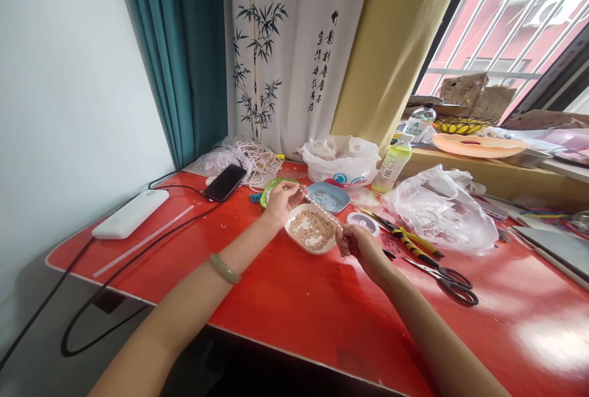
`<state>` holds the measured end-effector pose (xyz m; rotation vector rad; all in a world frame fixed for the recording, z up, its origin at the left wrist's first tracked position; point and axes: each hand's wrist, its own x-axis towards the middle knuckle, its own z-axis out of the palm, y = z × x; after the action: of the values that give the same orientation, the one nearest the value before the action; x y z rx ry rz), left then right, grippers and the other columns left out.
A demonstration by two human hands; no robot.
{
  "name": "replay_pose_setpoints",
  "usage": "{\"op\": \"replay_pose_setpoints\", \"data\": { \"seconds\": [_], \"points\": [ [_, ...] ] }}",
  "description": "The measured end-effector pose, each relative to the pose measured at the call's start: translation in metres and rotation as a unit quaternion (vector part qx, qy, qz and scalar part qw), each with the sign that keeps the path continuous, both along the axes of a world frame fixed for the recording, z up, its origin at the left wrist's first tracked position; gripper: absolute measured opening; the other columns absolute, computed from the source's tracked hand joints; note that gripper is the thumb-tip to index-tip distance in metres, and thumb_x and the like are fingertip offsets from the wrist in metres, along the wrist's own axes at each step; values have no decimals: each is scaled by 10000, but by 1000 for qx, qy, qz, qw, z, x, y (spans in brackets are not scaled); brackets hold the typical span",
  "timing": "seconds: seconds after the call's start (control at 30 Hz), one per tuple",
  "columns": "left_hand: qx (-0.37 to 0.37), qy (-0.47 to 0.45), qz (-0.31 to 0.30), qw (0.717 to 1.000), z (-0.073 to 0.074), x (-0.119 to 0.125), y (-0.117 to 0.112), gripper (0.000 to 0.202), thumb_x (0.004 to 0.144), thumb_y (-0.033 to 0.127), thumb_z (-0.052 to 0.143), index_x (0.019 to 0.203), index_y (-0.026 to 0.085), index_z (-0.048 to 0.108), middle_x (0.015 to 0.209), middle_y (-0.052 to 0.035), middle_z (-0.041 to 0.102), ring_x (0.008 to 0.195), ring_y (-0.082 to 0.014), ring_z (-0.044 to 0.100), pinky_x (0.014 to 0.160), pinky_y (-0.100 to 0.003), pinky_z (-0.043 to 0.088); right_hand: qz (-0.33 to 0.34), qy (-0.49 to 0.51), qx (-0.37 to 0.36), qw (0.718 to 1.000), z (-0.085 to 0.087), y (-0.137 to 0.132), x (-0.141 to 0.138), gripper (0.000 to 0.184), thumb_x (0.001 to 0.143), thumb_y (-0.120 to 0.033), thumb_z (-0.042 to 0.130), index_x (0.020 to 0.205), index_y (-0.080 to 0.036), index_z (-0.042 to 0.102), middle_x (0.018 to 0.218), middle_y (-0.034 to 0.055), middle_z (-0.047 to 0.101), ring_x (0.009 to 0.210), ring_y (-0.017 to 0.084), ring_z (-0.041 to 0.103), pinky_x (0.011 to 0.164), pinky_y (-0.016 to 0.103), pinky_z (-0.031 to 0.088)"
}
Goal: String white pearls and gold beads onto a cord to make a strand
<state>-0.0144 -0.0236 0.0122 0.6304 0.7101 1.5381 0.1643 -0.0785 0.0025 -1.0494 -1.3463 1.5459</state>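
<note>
My left hand (281, 199) pinches one end of a thin strand of small beads (322, 205), and my right hand (359, 246) pinches the other end. The strand stretches between them above a white dish of gold-brown beads (312, 229) on the red table (285, 299). A pale green bangle (224, 268) sits on my left wrist. Behind the dish lie a blue dish of small beads (328, 197) and a green dish (271, 187), partly hidden by my left hand.
Black scissors (448, 281), yellow-black pliers (409, 241) and a small round spool (363, 222) lie right of my hands. Clear plastic bags (439, 210), a white bag (340, 161), a green bottle (391, 167), a phone (225, 182), a white power bank (131, 213) with cables.
</note>
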Motion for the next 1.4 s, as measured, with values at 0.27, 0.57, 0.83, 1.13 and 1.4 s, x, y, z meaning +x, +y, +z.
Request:
{"op": "replay_pose_setpoints", "data": {
  "seconds": [0.27,0.57,0.83,1.13,1.4],
  "points": [
    [-13,-2,4,1000,-5,-1,3,212,750,2,505,592,137,469,638,-18,626,570,-68,603,600,-164,483,29,-7,-5,1000,3,-1,1,137,639,-209,393,510,-200,349,443,-97,157,376,60,100,367,213,126],
    [-6,0,-6,1000,-4,2,2,212,743,-3,508,589,138,469,618,-11,617,552,-66,600,586,-162,487,47,-13,36,998,3,-6,-1,237,728,-245,369,496,-200,356,399,-57,328,386,84,292,428,238,263],
    [2,6,-25,1000,-7,4,2,188,730,30,551,601,141,472,637,-12,618,548,-76,604,573,-176,493,29,-8,22,999,2,-3,-1,99,635,-214,382,539,-197,401,427,-90,216,365,64,170,379,220,171],
    [4,23,-56,998,-13,4,3,171,742,62,564,618,144,478,663,-14,631,565,-84,620,575,-177,506,-9,7,44,999,-3,-2,0,249,671,-241,398,441,-212,307,392,-77,208,369,71,157,379,235,143],
    [1,40,-94,995,-13,3,2,137,732,89,592,641,141,504,676,-17,642,538,-90,628,519,-160,500,-26,22,31,999,-1,2,1,62,586,-196,400,525,-200,409,442,-93,182,378,63,124,377,224,113]
  ]
}}
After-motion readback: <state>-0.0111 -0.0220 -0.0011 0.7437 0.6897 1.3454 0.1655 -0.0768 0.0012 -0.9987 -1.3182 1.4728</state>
